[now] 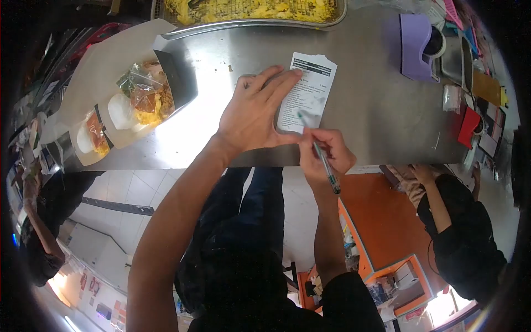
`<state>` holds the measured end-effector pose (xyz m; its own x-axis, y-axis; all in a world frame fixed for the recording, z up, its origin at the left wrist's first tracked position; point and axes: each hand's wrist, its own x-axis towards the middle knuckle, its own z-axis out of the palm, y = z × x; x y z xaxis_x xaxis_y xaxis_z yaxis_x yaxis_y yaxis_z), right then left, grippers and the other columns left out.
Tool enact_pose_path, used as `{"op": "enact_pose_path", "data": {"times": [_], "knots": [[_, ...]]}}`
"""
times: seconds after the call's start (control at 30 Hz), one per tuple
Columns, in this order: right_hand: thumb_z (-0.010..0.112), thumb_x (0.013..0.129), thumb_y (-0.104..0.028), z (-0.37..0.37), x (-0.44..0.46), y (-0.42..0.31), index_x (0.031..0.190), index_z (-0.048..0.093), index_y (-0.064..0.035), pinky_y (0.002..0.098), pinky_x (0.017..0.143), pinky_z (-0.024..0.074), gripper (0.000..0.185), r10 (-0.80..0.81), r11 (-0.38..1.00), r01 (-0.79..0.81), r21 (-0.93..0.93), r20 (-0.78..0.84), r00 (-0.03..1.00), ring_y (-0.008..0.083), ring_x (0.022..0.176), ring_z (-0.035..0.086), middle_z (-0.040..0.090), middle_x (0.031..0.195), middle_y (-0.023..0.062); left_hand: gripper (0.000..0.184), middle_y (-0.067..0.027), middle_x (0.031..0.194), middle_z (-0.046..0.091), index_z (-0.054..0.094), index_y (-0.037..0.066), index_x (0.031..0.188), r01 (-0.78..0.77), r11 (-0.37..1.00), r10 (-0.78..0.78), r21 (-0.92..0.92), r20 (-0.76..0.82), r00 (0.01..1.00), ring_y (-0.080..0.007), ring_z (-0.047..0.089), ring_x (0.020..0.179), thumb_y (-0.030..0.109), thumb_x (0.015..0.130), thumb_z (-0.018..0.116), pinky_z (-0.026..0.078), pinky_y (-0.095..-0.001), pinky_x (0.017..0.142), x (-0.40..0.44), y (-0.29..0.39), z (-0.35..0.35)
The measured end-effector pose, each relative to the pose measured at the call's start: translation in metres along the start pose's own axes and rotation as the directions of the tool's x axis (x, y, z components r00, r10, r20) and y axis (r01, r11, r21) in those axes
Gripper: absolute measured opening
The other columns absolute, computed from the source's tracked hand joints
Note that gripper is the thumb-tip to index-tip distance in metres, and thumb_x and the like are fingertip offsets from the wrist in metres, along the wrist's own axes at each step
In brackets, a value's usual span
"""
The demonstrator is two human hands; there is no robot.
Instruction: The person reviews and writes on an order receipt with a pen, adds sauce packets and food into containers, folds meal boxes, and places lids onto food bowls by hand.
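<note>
A printed paper receipt (312,94) lies flat on the metal table. My left hand (257,108) rests on its left side with the fingers stretched out and the thumb along the lower edge. In my right hand (329,149) a pen (326,166) with a clear barrel and green parts is gripped, its tip close to the receipt's lower half. Whether the tip touches the paper I cannot tell. To the left stands an open takeaway box (166,74) with rice and other food, next to a smaller view of similar food (91,135).
A metal tray (251,23) with yellow food bits stands at the back. A purple tape dispenser (415,50) sits at the right, near a red item (469,126) and assorted supplies. Other people are at the right (459,221) and left (44,221).
</note>
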<state>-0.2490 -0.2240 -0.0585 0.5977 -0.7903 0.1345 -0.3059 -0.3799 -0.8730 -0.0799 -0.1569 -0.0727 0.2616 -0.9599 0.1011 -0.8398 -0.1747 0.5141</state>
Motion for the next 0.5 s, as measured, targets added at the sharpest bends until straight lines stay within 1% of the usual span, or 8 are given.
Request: {"op": "enact_pose_path", "data": {"times": [0.03, 0.1, 0.2, 0.23, 0.3, 0.33, 0.43, 0.5], "knots": [[0.075, 0.081, -0.003, 0.0, -0.002, -0.001, 0.085, 0.064, -0.0014, 0.0217, 0.049, 0.0482, 0.011, 0.01, 1.0, -0.01, 0.011, 0.035, 0.999, 0.0091, 0.059, 0.067, 0.067, 0.067, 0.0075, 0.102, -0.008, 0.14, 0.05, 0.042, 0.005, 0.14, -0.01, 1.0, 0.01, 0.02, 0.007, 1.0, -0.0259, 0.044, 0.129, 0.075, 0.069, 0.065, 0.037, -0.0398, 0.094, -0.001, -0.001, 0.0], [0.075, 0.082, -0.004, 0.005, -0.007, 0.0, 0.085, 0.064, -0.0015, 0.0221, 0.049, 0.0483, 0.011, 0.001, 1.0, -0.002, 0.02, 0.04, 0.999, 0.0089, 0.058, 0.066, 0.067, 0.066, 0.0073, 0.103, -0.0078, 0.14, 0.049, 0.043, 0.006, 0.14, -0.033, 0.998, 0.032, 0.058, 0.021, 0.999, -0.0253, 0.044, 0.129, 0.077, 0.068, 0.064, 0.037, -0.039, 0.094, -0.001, -0.003, 0.001], [0.076, 0.081, -0.005, 0.004, -0.011, 0.001, 0.084, 0.065, -0.0013, 0.0225, 0.049, 0.0489, 0.012, 0.055, 0.998, -0.055, -0.002, 0.07, 0.996, 0.0089, 0.057, 0.066, 0.067, 0.066, 0.0072, 0.105, -0.0074, 0.141, 0.048, 0.043, 0.006, 0.14, -0.021, 1.0, 0.021, 0.011, 0.018, 1.0, -0.0244, 0.044, 0.129, 0.078, 0.067, 0.064, 0.036, -0.0384, 0.094, -0.001, -0.003, 0.0], [0.076, 0.081, -0.005, 0.002, -0.012, 0.002, 0.084, 0.065, -0.0011, 0.0226, 0.05, 0.0492, 0.013, 0.087, 0.996, -0.086, -0.016, 0.084, 0.993, 0.009, 0.057, 0.066, 0.067, 0.066, 0.0072, 0.106, -0.009, 0.141, 0.048, 0.04, 0.008, 0.142, -0.007, 1.0, 0.008, -0.019, 0.027, 1.0, -0.0262, 0.042, 0.131, 0.077, 0.066, 0.067, 0.036, -0.0414, 0.096, -0.001, -0.002, 0.001], [0.077, 0.08, -0.005, -0.002, -0.01, 0.003, 0.084, 0.065, -0.0011, 0.0223, 0.05, 0.0491, 0.012, 0.103, 0.994, -0.103, -0.046, -0.017, 0.995, 0.0088, 0.057, 0.065, 0.067, 0.066, 0.0068, 0.111, -0.0123, 0.14, 0.047, 0.034, 0.012, 0.146, 0.018, 0.996, -0.014, -0.082, 0.045, 0.999, -0.0296, 0.04, 0.134, 0.074, 0.063, 0.072, 0.035, -0.0474, 0.1, -0.001, -0.001, 0.002], [0.077, 0.08, -0.004, -0.003, -0.008, 0.003, 0.084, 0.066, -0.001, 0.0222, 0.05, 0.0491, 0.012, 0.107, 0.992, -0.111, -0.06, -0.068, 0.992, 0.0087, 0.057, 0.065, 0.067, 0.065, 0.0066, 0.111, -0.0118, 0.141, 0.046, 0.034, 0.012, 0.146, 0.014, 0.997, -0.011, -0.078, 0.045, 0.999, -0.0296, 0.04, 0.134, 0.074, 0.063, 0.072, 0.035, -0.0472, 0.1, -0.001, -0.001, 0.001], [0.075, 0.08, -0.002, -0.001, -0.009, -0.01, 0.084, 0.066, -0.0014, 0.0226, 0.05, 0.0495, 0.01, 0.098, 0.995, -0.099, 0.028, 0.048, 0.994, 0.0091, 0.058, 0.066, 0.067, 0.067, 0.0065, 0.111, -0.0107, 0.142, 0.045, 0.035, 0.011, 0.146, 0.007, 0.998, -0.003, -0.07, 0.051, 0.999, -0.0297, 0.039, 0.134, 0.075, 0.063, 0.072, 0.035, -0.0469, 0.1, -0.002, -0.003, 0.001], [0.075, 0.08, -0.002, -0.002, -0.014, -0.006, 0.084, 0.067, -0.0016, 0.0227, 0.05, 0.0496, 0.009, 0.115, 0.993, -0.118, 0.028, 0.074, 0.991, 0.0089, 0.059, 0.066, 0.068, 0.068, 0.0063, 0.111, -0.0101, 0.144, 0.044, 0.036, 0.01, 0.145, 0.006, 0.997, -0.001, -0.076, 0.065, 0.998, -0.0298, 0.039, 0.135, 0.076, 0.063, 0.072, 0.035, -0.0468, 0.1, -0.002, -0.004, 0.002]]}}
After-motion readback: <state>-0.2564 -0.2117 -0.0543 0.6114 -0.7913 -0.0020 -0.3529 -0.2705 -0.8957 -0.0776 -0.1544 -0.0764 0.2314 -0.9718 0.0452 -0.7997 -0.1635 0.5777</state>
